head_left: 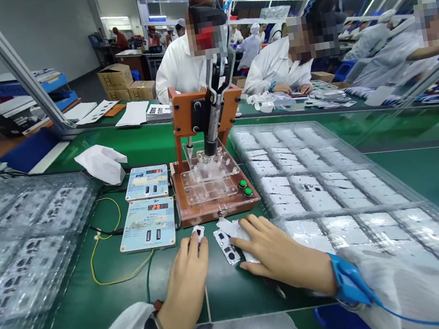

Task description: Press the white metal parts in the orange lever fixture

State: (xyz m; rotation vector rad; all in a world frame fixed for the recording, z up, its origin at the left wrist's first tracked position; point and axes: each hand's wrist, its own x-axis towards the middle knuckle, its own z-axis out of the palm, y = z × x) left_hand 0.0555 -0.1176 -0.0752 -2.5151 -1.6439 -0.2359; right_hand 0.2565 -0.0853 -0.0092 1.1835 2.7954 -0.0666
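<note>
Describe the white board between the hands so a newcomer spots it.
Find the orange press. Below it, between left hand and right hand, lies the white board. Its near end shows a dark round spot; hands partly cover its neighbours.

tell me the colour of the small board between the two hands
The small board is white with black parts; the head view shows it best.

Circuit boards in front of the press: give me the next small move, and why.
Probably lift this circuit board with the left hand, since its fingers meet it, while the right hand rests over other white pieces.
</note>
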